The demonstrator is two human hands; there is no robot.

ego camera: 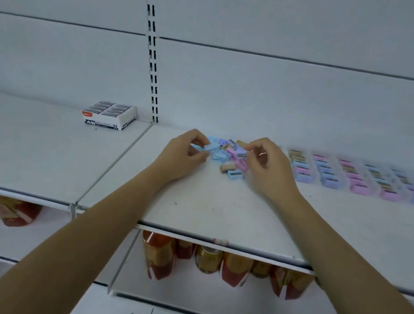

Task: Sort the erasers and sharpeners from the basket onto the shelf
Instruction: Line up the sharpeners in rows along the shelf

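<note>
A loose pile of small pastel sharpeners (pixel 228 154), blue, purple, pink and tan, lies on the white shelf (pixel 206 210) near its back. My left hand (pixel 184 151) pinches a blue sharpener (pixel 208 147) at the pile's left edge. My right hand (pixel 266 162) pinches a purple sharpener (pixel 241 155) at the pile's right edge. Several neat rows of sharpeners (pixel 357 178) run front to back on the shelf to the right of my right hand. A box of erasers (pixel 109 115) stands at the back left. No basket is in view.
A slotted upright (pixel 151 50) runs up the white back wall. The shelf's front edge (pixel 215 240) crosses below my forearms. Red and gold packets and cans (pixel 212 261) stand on the lower shelf.
</note>
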